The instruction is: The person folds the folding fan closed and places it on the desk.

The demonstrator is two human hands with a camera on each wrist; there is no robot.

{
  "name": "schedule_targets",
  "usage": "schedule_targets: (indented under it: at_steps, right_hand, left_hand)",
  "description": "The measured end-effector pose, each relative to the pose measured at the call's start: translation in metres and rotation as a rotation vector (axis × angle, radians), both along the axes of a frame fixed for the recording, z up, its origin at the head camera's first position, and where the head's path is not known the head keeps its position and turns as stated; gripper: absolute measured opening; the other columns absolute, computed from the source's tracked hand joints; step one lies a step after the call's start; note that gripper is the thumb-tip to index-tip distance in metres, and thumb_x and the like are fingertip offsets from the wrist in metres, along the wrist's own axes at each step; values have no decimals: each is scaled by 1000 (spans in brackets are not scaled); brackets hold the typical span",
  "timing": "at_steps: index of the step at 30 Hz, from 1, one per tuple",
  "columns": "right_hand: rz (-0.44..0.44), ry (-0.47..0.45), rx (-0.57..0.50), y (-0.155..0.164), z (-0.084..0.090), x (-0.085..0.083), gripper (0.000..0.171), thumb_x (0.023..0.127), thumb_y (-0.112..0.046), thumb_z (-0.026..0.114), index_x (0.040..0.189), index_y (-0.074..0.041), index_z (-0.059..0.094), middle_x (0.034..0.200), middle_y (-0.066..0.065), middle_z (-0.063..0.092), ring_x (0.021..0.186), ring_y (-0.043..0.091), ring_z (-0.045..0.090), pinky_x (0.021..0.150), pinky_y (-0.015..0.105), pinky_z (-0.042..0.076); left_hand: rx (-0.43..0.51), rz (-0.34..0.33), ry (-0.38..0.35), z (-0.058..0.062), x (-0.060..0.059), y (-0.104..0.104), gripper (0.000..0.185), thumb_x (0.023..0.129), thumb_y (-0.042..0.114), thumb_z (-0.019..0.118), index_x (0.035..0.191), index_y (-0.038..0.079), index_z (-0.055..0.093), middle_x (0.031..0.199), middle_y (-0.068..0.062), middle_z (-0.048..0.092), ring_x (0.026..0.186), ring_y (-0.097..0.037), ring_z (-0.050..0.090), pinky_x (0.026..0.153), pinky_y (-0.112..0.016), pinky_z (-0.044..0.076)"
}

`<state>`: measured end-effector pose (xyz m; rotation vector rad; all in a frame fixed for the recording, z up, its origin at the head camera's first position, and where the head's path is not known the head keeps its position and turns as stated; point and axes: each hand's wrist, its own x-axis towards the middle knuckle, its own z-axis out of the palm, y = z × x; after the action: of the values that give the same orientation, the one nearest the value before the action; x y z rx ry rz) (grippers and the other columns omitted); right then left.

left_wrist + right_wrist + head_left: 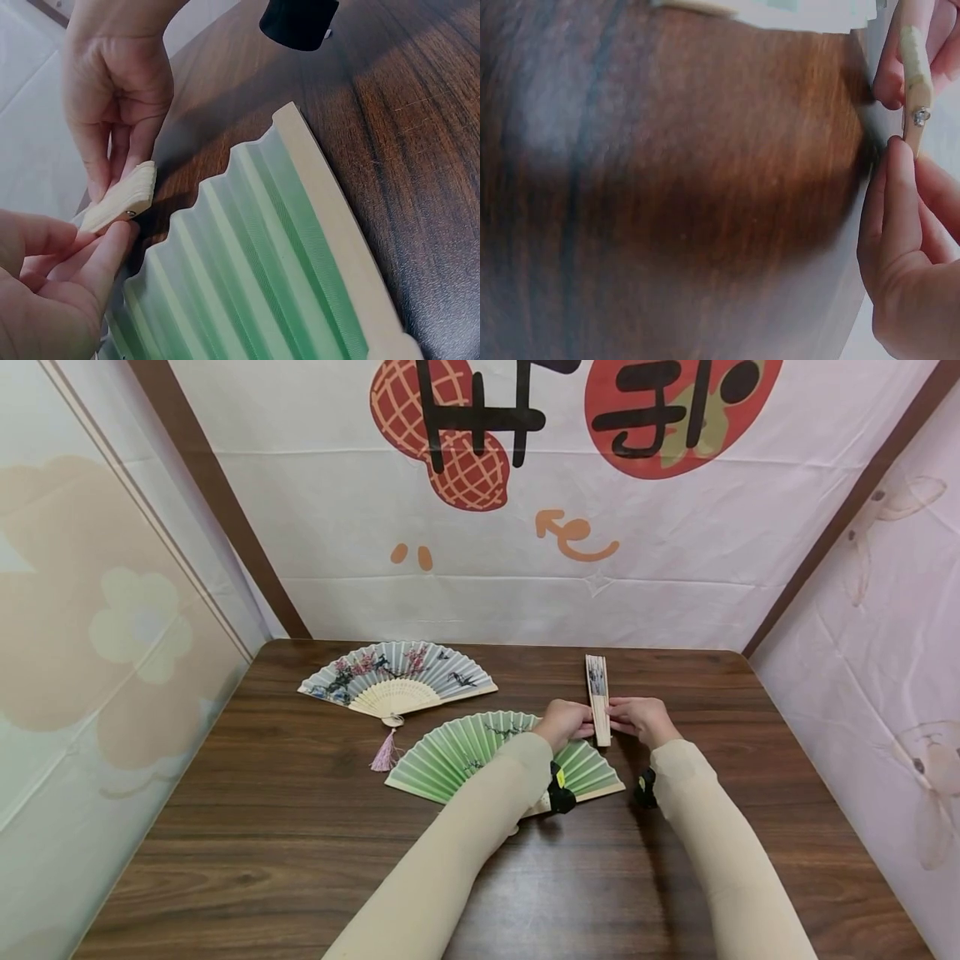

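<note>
A person sits at a dark wooden table [285, 827] with both arms reaching forward in pale beige sleeves. The left hand [564, 722] and the right hand [641, 718] meet at the near end of a folded fan [597, 697], which lies closed on the table toward the right of its far half and points away from the person. Each hand pinches the fan's wooden handle end between thumb and fingertips, one from either side. The left wrist view shows the pale wooden end [120, 199] caught between the fingers [112, 251] of the near hand and those of the other hand above it. The right wrist view shows the small metal rivet [919, 116] at the pivot, with fingertips pressed to the wood on both sides. Just beside the folded fan, on its left, a green fan [480, 756] lies spread open on the table, and the left forearm crosses over part of it. Farther left and back, well apart from the hands, a light blue fan [397, 678] painted with blossoms lies open, with a pink tassel [385, 754] trailing from its pivot toward the person. No containers stand on the table.
</note>
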<state>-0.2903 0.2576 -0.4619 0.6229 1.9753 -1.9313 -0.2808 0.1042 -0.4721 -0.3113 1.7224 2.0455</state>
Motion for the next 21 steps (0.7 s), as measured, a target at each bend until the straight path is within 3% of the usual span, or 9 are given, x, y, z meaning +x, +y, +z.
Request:
schedule_targets:
  at_steps: [4,7,21]
  right_hand:
    - [-24,3,27,-2,-2,-1,50,92,6,65,139,9,50,80,-4,69,72,6,67,69,18,63]
    - [-17,4,36,-3,-1,-1,51,92,5,64,141,9,48,74,-8,67,69,3,65,71,19,63]
    - [-58,57,171,-10,-1,-1,42,91,4,66,131,11,58,86,1,71,68,4,65,86,31,64]
  left_hand:
    - [-5,-26,-5,0,1,0,30,97,-5,50,124,-11,62,126,-23,65,110,-33,69,94,-31,61]
    - [-14,-24,-6,1,2,0,30,97,-5,50,124,-11,62,126,-23,65,112,-34,68,94,-31,61]
    - [-52,-8,9,4,3,-1,31,96,-2,51,125,-11,62,121,-23,69,107,-33,71,93,-32,62]
